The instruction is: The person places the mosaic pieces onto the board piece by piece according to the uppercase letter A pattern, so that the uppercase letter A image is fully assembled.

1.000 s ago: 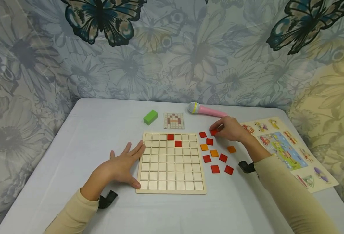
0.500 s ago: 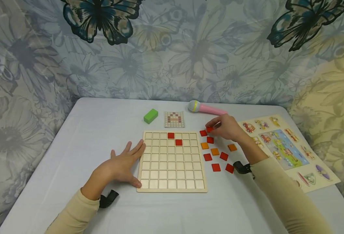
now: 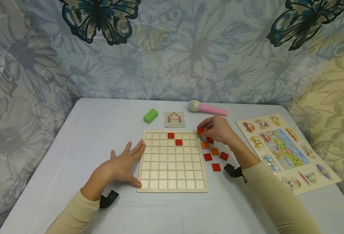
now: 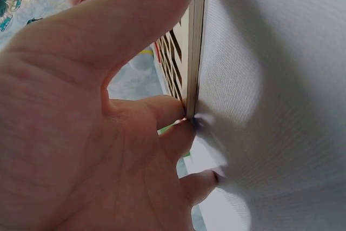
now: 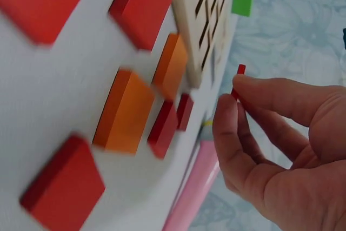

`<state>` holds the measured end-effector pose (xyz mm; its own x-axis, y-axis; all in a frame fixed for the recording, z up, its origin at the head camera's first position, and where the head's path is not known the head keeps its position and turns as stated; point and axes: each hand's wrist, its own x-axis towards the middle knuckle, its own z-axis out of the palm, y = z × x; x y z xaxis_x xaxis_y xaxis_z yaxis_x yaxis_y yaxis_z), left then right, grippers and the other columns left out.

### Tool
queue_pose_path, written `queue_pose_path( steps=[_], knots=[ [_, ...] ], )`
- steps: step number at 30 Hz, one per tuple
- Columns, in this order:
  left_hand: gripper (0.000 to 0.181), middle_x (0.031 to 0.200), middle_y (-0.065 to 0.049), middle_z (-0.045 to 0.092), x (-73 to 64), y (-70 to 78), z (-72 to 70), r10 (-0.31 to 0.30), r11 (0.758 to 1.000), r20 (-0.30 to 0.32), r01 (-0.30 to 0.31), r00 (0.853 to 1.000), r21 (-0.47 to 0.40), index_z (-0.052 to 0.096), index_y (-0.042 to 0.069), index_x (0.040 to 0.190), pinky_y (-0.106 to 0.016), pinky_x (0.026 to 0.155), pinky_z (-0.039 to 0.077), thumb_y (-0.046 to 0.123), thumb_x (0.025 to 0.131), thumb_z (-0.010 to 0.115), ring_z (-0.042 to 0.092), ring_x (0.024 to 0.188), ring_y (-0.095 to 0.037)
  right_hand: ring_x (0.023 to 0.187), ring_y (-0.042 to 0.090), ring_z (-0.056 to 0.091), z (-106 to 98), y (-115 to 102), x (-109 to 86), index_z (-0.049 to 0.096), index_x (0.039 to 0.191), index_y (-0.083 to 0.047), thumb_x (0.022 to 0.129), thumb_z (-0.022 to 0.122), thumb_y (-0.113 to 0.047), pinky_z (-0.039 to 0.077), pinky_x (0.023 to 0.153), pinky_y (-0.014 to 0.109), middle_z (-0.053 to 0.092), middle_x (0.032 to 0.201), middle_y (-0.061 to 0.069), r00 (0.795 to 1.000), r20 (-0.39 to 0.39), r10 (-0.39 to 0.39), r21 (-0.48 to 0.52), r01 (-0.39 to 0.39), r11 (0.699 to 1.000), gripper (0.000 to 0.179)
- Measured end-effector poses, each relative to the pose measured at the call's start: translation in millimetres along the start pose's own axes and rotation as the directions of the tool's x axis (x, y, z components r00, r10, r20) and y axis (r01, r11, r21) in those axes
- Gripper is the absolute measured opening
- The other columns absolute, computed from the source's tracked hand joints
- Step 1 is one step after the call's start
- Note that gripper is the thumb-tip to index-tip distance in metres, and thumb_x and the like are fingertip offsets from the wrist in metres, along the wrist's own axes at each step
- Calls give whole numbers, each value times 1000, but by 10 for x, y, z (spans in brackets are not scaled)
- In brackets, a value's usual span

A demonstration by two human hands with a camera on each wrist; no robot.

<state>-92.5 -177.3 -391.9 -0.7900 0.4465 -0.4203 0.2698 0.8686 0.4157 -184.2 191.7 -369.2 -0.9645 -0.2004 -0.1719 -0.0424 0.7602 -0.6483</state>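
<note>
A: Start with the head view. How is the left hand [image 3: 125, 165] set?

B: Fingers spread wide, palm beside the grid board [image 3: 172, 190], which sits around the middle of the worktop [image 3: 166, 214]. The thumb touches the board near its near left corner; the forefinger reaches its left edge farther up. It grips nothing.

A: And the right hand [image 3: 217, 130]?

B: Nearly closed at the fingertips, pinching one red tile [image 3: 200, 131] by the board's far right corner.

A: Other tiles?

B: One red tile [image 3: 171, 135] fills a square in the row along the board's far edge, another [image 3: 178, 142] in the next row. Loose red tiles [image 3: 208, 157] and orange tiles [image 3: 214, 151] lie off its right edge.

A: What else?

B: Toward the worktop's far edge, a green block [image 3: 150, 116], a pattern card [image 3: 174, 119] and a pink microphone [image 3: 212, 109]; by its right edge, a picture board [image 3: 312, 186].

A: The left wrist view?

B: The hand is stretched open, the forefinger's tip against the grid board's side, thumb well apart from it.

A: And the right wrist view?

B: Thumb and forefinger pinch the tile, seen edge-on, clear of the worktop. The remaining fingers curl in behind.
</note>
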Motion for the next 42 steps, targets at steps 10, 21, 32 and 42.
queue_pose_path(
  steps=[10,21,32,42],
  knots=[
    [140,178,0,-2,-2,-15,9,3,1000,-7,-4,1000,-8,13,15,169,-91,106,2,48,63,98,-2,162,-44,94,27,71,134,-110,5,82,109,-8,83,86,-12,57,67,30,77,106,13,1000,-3,10,62,-10,998,27],
    [141,178,-1,-1,-8,-5,-13,5,1000,-2,-5,1000,-2,13,14,169,-91,106,3,49,62,98,-1,162,-44,87,21,69,303,-265,22,83,108,-11,79,84,-5,55,70,30,79,99,8,999,34,10,111,-13,994,29],
    [140,178,-1,0,-10,-15,1,6,1000,-15,-6,1000,-6,14,14,169,-90,107,3,48,62,98,-1,161,-45,83,18,70,460,-422,66,84,103,-12,73,80,-2,55,70,30,78,93,6,997,68,-44,81,39,996,31],
    [141,178,0,0,-4,-32,-4,0,1000,-10,0,1000,-1,14,15,169,-91,106,5,49,61,98,-1,162,-43,81,16,69,583,-572,119,84,99,-13,75,78,0,54,71,29,79,94,4,991,102,-92,30,89,996,28]
  ],
)
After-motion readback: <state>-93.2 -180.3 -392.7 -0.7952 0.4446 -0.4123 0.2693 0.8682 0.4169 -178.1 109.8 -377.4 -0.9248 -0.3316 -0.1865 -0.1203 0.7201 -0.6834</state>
